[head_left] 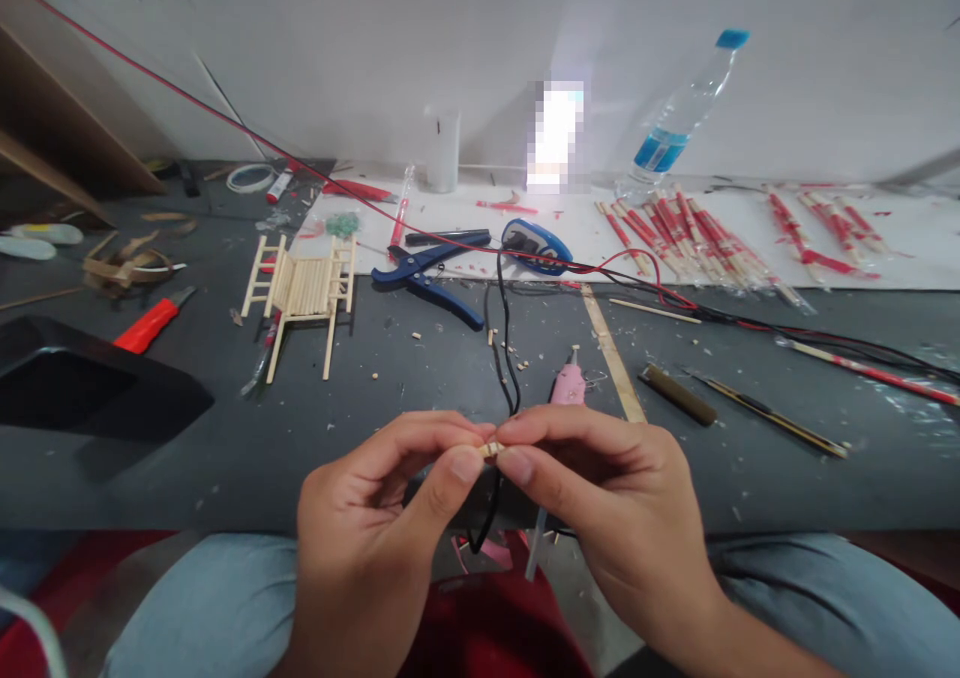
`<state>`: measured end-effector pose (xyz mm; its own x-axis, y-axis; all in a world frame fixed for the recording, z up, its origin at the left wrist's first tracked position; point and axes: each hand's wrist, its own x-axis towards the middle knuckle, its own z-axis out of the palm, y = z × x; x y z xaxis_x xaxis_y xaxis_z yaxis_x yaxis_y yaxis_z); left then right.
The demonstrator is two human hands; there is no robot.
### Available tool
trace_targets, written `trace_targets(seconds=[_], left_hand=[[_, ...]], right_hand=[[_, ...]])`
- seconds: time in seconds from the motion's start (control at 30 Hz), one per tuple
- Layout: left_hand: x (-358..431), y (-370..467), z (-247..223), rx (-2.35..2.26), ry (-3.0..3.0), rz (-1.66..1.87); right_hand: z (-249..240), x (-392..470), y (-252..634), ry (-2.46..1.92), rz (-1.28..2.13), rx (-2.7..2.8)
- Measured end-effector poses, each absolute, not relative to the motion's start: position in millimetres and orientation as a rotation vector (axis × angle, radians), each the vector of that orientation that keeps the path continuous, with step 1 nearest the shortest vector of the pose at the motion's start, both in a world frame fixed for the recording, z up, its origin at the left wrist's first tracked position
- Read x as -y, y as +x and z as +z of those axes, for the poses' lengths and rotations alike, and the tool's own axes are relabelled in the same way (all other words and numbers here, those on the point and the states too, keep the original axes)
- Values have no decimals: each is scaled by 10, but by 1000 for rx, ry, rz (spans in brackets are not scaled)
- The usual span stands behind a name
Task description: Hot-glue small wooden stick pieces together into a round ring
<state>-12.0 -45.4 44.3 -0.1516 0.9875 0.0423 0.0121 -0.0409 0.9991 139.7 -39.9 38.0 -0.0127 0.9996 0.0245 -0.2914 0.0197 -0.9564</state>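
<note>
Between the fingertips of both hands is a small pale wooden piece [491, 449], held above the table's front edge. My left hand [397, 498] pinches its left end with thumb and forefinger. The right end is pinched by my right hand [600, 488], fingertips nearly touching the left ones. Much of the piece is hidden by the fingers. Just behind the right hand lies a pink glue gun [568, 383], with a black cable running close by. A small chair-like frame of wooden sticks [306, 293] stands to the left, further back.
Blue cutters [435, 283] lie mid-table. Bundled sticks in red wrappers [697, 233] and a leaning water bottle [679, 118] are at the back right. A craft knife [772, 413] rests at right, a red-handled knife [150, 325] at left beside a black object [90, 378].
</note>
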Motion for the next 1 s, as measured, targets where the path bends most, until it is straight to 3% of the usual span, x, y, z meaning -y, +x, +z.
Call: trace_targets(seconds=[0.63,1.0], left_hand=[[452,-136,359,-1128,914,1347],[437,-117,444,-1248,1124,1309]], right_hand=[[350,400,1361,-983,1331,936],[356,398,1383,-961,1297,974]])
